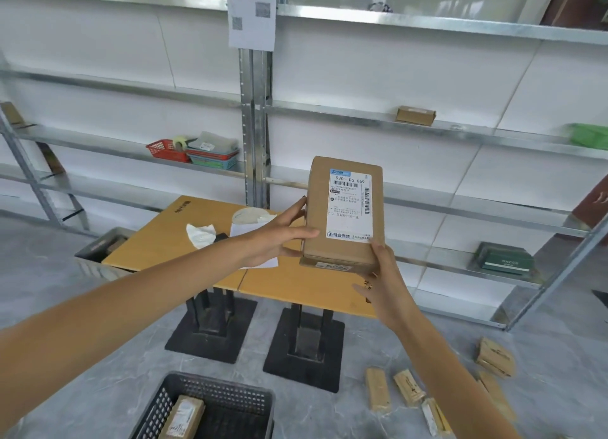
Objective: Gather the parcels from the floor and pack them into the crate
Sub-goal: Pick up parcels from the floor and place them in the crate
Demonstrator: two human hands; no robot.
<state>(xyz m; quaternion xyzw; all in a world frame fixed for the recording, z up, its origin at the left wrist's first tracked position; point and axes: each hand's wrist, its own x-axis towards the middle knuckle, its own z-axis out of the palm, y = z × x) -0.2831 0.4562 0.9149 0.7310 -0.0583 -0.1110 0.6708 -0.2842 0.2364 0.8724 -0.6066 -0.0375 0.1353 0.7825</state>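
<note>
Early stage. The crate (223,396) has one packed parcel (182,419) in it, lying at its left side. A second one, the held parcel (345,208), is in the air up and right of the crate with its label facing the camera, so not packed yet. At least five floor parcels (409,387) lie scattered on the floor right of the crate. I judge most of the job is left.

Left hand (279,238): fingers roughly straight, pressed against the held parcel's left edge to steady it. Right hand (388,287): thumb on the front, fingers wrapped under the bottom right corner, gripping it.
</note>
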